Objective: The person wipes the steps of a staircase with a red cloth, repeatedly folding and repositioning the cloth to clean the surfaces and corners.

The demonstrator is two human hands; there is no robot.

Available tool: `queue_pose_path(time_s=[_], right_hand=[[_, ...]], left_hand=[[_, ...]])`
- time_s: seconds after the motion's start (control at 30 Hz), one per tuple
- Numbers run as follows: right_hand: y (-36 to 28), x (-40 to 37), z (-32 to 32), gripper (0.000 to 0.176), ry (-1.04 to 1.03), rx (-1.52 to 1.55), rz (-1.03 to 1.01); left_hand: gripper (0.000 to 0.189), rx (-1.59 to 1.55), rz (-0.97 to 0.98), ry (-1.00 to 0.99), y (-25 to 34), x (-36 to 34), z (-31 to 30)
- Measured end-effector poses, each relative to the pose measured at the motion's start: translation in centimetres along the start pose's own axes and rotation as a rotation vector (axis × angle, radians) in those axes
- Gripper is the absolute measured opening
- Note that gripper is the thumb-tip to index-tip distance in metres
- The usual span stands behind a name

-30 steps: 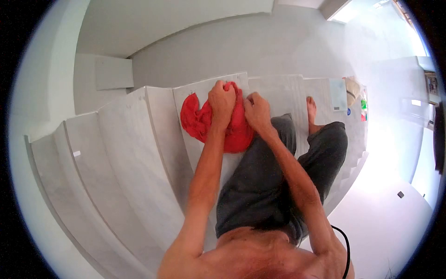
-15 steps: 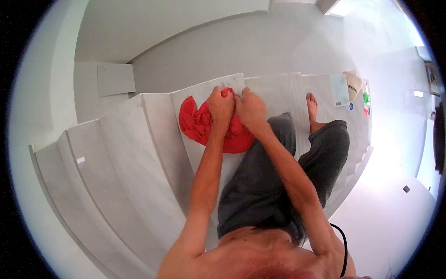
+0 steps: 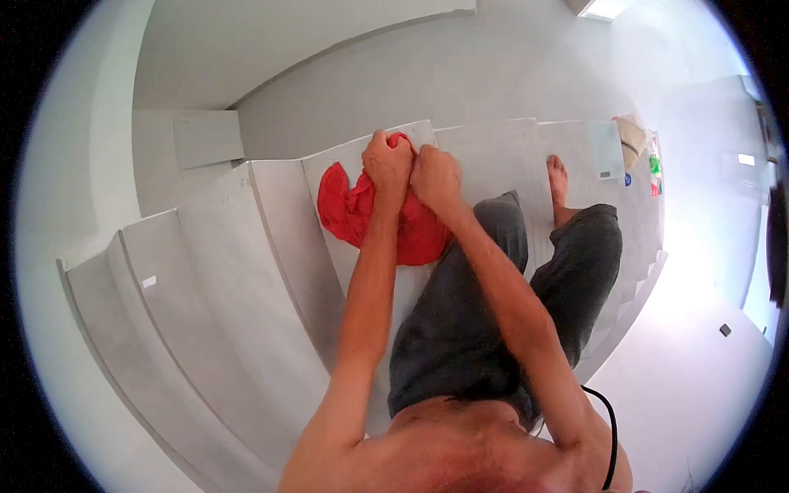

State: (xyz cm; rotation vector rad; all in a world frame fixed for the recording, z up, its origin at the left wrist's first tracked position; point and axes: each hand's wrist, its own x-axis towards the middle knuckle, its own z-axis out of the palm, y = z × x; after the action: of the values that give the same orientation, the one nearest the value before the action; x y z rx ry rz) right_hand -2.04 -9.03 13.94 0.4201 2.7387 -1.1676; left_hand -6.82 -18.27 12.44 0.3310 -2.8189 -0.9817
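Note:
A crumpled red cloth lies on the pale stair step just beyond my left knee. My left hand is closed on its upper part, and a small red bunch pokes out past the fingers. Right beside it, my right hand is closed too, gripping the cloth near its upper right edge. The fingertips of both hands are mostly hidden from above. One loose flap of the cloth spreads to the left of my wrists.
Pale steps descend on the left, beside a wall. My bare foot rests on the step at right. Beyond it are a light flat sheet, a beige item and a colourful packet. A black cable hangs by my right arm.
Both hands have moved slightly away from my body, drawing up the top of the cloth. My right hand's fingers are curled in more tightly, and the cloth's folds have shifted.

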Motion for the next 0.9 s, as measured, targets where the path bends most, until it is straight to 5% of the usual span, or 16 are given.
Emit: queue_pose_path(time_s=[0.37,0.63,0.9], right_hand=[[1.1,-0.5,1.2,0.019,0.036,0.017,-0.056],[0.4,-1.4,-0.5,0.016,-0.176,-0.078,0.049],[0.3,-2.1,-0.6,0.014,-0.138,-0.021,0.022]], left_hand=[[0.022,0.044,0.021,-0.067,-0.7,0.6,0.5],[0.023,0.089,-0.041,-0.133,-0.9,-0.5,0.0],[0.017,0.04,0.139,-0.034,-0.2,-0.4,0.0]])
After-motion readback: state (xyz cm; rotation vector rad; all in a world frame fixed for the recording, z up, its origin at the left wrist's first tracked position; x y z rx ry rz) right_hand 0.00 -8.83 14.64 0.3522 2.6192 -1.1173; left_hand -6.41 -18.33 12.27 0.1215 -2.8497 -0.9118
